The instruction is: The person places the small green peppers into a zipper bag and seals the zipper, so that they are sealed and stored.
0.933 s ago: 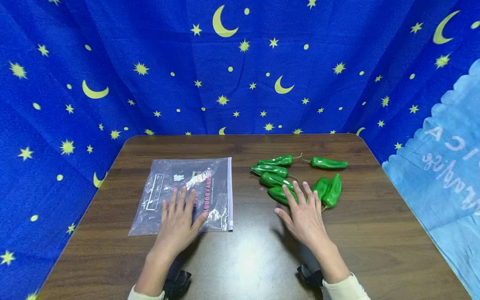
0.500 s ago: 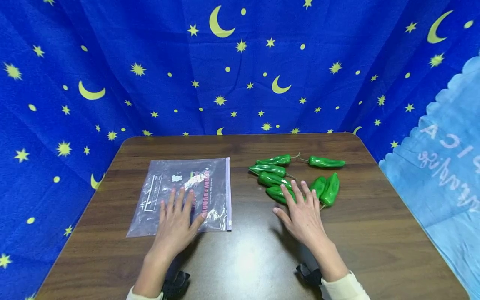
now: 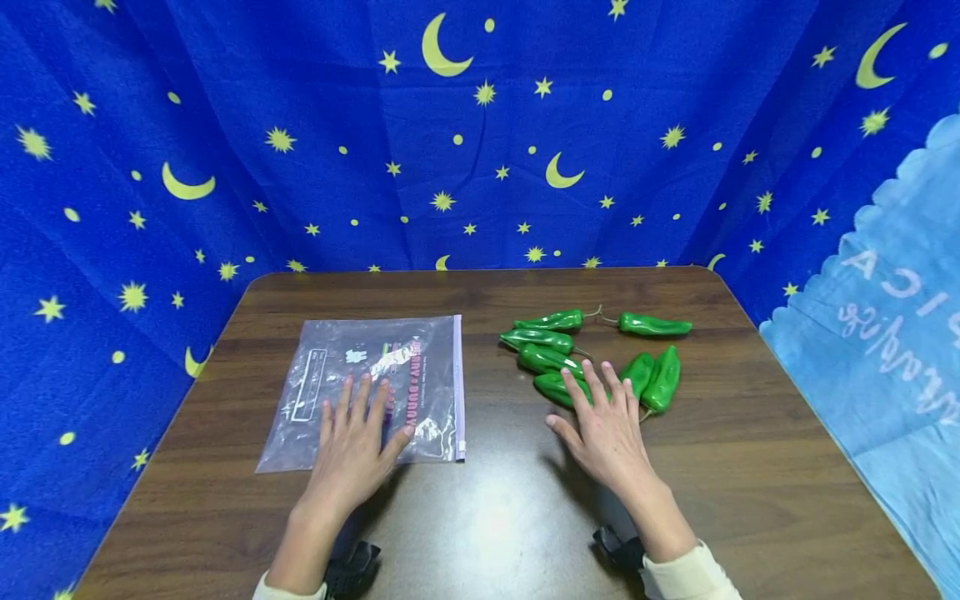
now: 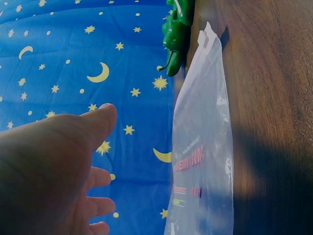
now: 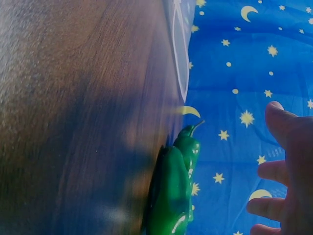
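Note:
My left hand (image 3: 351,458) is held palm down with fingers spread, over the near part of a clear zip bag (image 3: 345,337). In the left wrist view the hand stands above the bag (image 4: 205,117), apart from it. The bag lies flat, its lilac slider edge facing right, with pink lettering on it. My right hand (image 3: 609,437), fingers also spread, hovers by the near side of a group of green peppers (image 3: 553,358). The right wrist view shows a gap between that hand and the nearest pepper (image 5: 168,196). Neither hand holds anything.
One green pepper (image 3: 654,325) lies at the far right of the group, and two more peppers (image 3: 662,379) sit beside the right fingertips. Everything rests on a brown wooden table (image 3: 480,500). Behind it hangs a blue curtain (image 3: 337,100) with stars and moons; a light blue cloth (image 3: 885,358) hangs at right.

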Action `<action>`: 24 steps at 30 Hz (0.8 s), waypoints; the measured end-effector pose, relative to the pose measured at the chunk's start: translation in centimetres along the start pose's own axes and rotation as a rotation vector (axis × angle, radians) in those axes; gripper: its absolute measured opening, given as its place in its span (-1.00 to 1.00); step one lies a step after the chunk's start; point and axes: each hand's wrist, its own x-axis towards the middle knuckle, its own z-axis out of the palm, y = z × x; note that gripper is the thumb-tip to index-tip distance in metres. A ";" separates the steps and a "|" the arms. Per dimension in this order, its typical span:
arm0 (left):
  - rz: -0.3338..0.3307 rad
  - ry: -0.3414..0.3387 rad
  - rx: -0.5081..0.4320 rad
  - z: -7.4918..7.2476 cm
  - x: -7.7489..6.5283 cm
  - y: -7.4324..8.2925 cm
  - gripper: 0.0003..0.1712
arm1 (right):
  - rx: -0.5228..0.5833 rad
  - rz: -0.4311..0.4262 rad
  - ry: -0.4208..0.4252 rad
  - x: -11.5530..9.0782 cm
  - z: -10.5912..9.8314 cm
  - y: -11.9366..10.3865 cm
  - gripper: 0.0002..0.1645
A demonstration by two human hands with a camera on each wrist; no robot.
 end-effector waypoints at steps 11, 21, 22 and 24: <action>-0.007 -0.008 -0.005 0.0 0.0 -0.1 -0.12 | 0.016 0.006 -0.017 0.0 0.0 0.0 -0.16; -0.008 -0.009 -0.004 0.0 0.5 -0.2 -0.10 | 0.032 0.010 -0.032 0.3 0.2 0.1 -0.14; -0.007 -0.006 -0.006 -0.1 0.7 -0.2 -0.10 | 0.031 0.007 -0.028 0.4 0.3 0.1 -0.14; -0.005 -0.001 -0.007 -0.2 0.9 -0.3 -0.10 | 0.027 -0.001 -0.023 0.7 0.4 0.0 -0.14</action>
